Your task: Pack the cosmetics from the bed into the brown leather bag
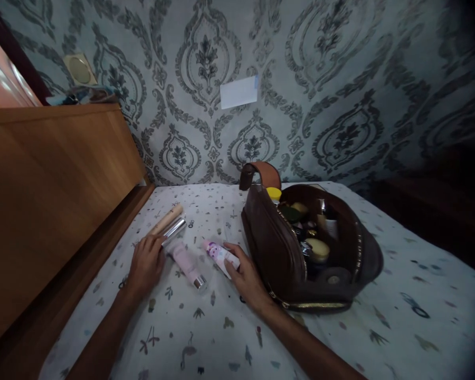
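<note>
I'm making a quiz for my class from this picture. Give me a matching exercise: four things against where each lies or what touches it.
Things:
1. white printed tube
2. silver tube
3. brown toiletry bag
4. white card

Places:
a. on the wallpaper
b. under the right hand
c. open, full of jars, on the sheet
d. at the left hand fingertips

Pairs: 1-b, 2-d, 3-c, 4-a

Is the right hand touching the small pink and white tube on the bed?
Touching. In the head view the right hand lies on the pink and white tube, its fingers over its lower end.
</note>
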`<action>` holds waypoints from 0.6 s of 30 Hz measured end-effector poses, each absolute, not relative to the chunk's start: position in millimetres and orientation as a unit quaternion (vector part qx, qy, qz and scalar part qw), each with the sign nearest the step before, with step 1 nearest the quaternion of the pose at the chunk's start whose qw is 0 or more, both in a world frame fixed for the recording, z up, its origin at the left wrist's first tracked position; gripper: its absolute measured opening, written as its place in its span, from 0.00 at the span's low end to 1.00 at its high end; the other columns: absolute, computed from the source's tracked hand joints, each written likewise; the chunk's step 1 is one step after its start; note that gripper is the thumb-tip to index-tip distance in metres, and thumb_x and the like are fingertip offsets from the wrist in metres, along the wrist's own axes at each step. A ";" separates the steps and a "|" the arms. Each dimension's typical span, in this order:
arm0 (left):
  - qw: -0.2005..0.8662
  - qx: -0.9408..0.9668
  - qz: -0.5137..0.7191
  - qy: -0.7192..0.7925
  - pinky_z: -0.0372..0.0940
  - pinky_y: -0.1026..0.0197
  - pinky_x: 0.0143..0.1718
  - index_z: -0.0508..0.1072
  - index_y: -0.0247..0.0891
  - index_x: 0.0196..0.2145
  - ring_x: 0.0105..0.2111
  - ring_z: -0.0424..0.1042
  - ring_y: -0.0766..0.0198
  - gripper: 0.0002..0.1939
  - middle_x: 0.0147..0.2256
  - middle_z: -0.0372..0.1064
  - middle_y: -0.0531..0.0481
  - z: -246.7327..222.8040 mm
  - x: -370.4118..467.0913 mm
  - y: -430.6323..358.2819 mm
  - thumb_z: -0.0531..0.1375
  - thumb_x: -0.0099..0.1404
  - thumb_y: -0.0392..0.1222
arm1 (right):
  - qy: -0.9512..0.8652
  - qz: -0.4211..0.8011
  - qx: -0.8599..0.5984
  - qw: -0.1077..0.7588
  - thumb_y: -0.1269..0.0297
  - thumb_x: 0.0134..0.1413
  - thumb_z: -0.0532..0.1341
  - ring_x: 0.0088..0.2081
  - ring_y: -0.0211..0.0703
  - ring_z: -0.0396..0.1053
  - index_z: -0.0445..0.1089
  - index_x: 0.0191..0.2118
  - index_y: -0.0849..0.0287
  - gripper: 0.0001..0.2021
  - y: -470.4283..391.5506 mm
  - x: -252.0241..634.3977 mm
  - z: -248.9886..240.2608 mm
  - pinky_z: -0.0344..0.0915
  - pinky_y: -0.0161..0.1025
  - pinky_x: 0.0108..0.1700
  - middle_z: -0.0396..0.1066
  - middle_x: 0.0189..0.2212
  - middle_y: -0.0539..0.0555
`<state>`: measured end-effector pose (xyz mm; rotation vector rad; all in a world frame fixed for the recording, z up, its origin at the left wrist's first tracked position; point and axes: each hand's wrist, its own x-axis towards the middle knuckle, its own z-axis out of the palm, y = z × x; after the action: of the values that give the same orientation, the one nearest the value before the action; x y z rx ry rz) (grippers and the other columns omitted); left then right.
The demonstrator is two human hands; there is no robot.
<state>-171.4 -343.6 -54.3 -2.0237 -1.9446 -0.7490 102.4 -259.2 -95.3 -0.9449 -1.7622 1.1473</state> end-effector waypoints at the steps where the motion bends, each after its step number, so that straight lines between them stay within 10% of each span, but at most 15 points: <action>1: 0.113 -0.720 -0.249 -0.638 0.60 0.43 0.55 0.68 0.39 0.53 0.54 0.64 0.49 0.19 0.52 0.68 0.40 -53.9 -166.6 -343.3 0.52 0.66 0.32 | -0.698 0.456 -0.374 0.406 0.59 0.56 0.56 0.42 0.47 0.71 0.65 0.56 0.59 0.22 -259.3 102.6 -95.7 0.67 0.41 0.42 0.73 0.47 0.59; 6: 0.050 -0.853 -0.182 -0.486 0.54 0.41 0.62 0.64 0.44 0.60 0.62 0.58 0.52 0.29 0.58 0.67 0.43 -54.0 -140.2 -341.7 0.51 0.63 0.26 | -0.684 0.468 -0.371 0.419 0.60 0.57 0.56 0.47 0.49 0.70 0.64 0.56 0.59 0.22 -260.3 103.4 -96.3 0.67 0.42 0.46 0.72 0.48 0.59; 18: -0.043 -0.820 -0.303 -0.483 0.64 0.49 0.55 0.70 0.42 0.53 0.54 0.69 0.56 0.19 0.51 0.72 0.42 -55.7 -142.9 -341.7 0.50 0.68 0.30 | -0.614 0.545 -0.362 0.442 0.54 0.57 0.58 0.48 0.47 0.70 0.65 0.57 0.57 0.24 -258.9 102.3 -97.5 0.67 0.42 0.49 0.69 0.53 0.58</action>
<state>-142.9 -341.7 -55.7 -2.6505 -1.5598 -0.9805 102.3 -258.9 -97.5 -0.8976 -1.5228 1.3513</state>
